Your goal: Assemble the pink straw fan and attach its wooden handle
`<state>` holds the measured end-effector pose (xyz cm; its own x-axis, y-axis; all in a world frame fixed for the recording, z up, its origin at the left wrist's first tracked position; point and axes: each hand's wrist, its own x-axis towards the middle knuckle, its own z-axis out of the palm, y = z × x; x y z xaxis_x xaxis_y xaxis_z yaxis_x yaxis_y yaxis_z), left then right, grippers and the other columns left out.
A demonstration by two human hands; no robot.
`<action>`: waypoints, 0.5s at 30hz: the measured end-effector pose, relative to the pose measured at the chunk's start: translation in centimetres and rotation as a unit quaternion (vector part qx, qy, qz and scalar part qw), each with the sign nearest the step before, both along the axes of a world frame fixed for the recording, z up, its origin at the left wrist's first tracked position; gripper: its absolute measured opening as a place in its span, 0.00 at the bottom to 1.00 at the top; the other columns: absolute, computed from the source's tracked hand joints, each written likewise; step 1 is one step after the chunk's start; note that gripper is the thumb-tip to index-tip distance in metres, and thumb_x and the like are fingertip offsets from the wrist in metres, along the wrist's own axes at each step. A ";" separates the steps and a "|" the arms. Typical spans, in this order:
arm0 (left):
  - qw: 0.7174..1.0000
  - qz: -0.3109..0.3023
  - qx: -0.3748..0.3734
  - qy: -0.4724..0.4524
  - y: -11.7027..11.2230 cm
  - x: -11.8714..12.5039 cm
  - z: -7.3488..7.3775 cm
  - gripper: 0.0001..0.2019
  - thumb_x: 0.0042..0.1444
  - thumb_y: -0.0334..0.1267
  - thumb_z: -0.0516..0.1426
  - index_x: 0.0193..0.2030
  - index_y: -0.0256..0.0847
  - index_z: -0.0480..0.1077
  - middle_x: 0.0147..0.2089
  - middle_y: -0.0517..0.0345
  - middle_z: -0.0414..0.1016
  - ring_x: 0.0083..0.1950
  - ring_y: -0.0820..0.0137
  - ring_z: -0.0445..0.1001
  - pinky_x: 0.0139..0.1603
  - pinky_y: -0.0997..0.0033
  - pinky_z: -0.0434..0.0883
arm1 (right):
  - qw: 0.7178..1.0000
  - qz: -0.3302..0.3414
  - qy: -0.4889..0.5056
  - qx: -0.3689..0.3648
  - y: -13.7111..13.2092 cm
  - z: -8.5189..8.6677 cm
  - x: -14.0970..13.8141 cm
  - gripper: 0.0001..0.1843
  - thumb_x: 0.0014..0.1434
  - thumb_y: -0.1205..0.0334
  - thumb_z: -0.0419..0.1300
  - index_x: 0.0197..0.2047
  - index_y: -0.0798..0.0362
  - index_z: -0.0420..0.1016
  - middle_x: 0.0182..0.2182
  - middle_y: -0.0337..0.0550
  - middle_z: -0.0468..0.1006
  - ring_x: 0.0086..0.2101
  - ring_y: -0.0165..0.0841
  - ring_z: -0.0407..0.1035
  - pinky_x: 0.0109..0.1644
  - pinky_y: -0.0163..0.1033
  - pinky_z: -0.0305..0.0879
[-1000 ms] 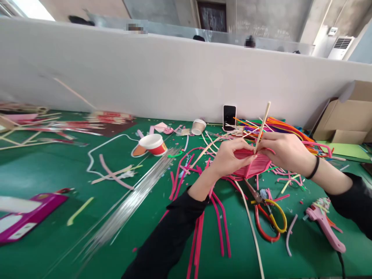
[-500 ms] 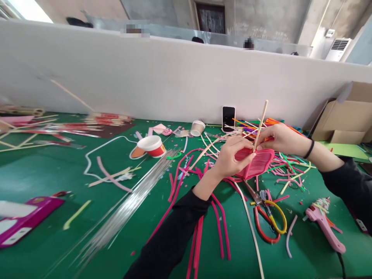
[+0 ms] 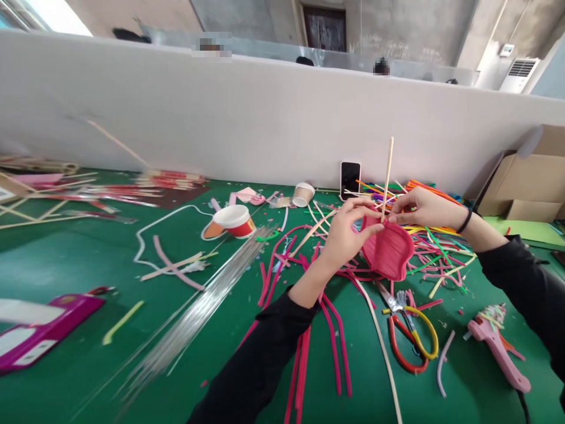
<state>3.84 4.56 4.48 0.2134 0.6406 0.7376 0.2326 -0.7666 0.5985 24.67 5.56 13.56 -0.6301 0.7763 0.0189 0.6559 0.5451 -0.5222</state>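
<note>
My left hand (image 3: 346, 232) pinches the top of a pink ribbed, petal-shaped piece (image 3: 391, 256), with a thin wooden stick (image 3: 388, 171) rising upright between thumb and fingers. From the other side, my right hand (image 3: 426, 209) closes its fingertips on the piece's upper edge, close to the stick's foot. How the stick meets the piece is hidden by my fingers. Below the piece lie scissors (image 3: 412, 330) with red and yellow handles. Pink pipe cleaners (image 3: 304, 353) are strewn below my left hand.
A pink glue gun (image 3: 501, 353) lies at the right. Coloured pipe cleaners (image 3: 435, 259) are heaped behind my hands, beside a phone (image 3: 350, 178). Leftward are a paper cup (image 3: 241, 222), a bundle of thin wires (image 3: 207, 303) and a purple tool (image 3: 53, 330). A white partition (image 3: 247, 123) borders the table.
The pink piece has tipped so that more of its broad face shows. The stick has swung more upright and slightly left. Both hands keep their hold.
</note>
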 end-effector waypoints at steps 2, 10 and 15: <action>1.000 0.013 -0.003 -0.006 -0.1 0.0 -0.1 0.06 0.54 0.41 0.66 0.36 0.43 0.78 0.47 0.52 0.74 0.53 0.61 0.74 0.58 0.56 0.70 | 1.000 -0.008 0.018 -0.009 -0.2 -0.5 0.0 0.15 0.60 0.53 0.61 0.35 0.56 0.81 0.23 0.37 0.74 0.23 0.25 0.57 0.27 0.35 0.52; 0.997 -0.039 -0.062 -0.006 -0.2 0.0 0.4 0.06 0.56 0.38 0.65 0.40 0.42 0.79 0.43 0.52 0.79 0.50 0.61 0.77 0.54 0.58 0.73 | 0.988 -0.051 0.144 0.030 -0.7 -2.4 -0.2 0.12 0.56 0.54 0.65 0.39 0.54 0.80 0.33 0.42 0.80 0.28 0.27 0.67 0.31 0.35 0.62; 0.995 -0.022 -0.077 -0.058 -0.4 0.8 -0.2 0.07 0.56 0.40 0.64 0.39 0.41 0.75 0.40 0.54 0.79 0.45 0.65 0.79 0.50 0.62 0.75 | 0.977 -0.059 0.190 0.072 -0.6 -3.5 -0.3 0.07 0.56 0.60 0.65 0.37 0.52 0.82 0.36 0.45 0.83 0.36 0.34 0.75 0.42 0.41 0.70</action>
<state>4.60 4.11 4.26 0.1624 0.7403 0.6524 0.1242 -0.6713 0.7307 24.34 4.92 10.04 -0.4617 0.8154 0.3491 0.4923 0.5630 -0.6638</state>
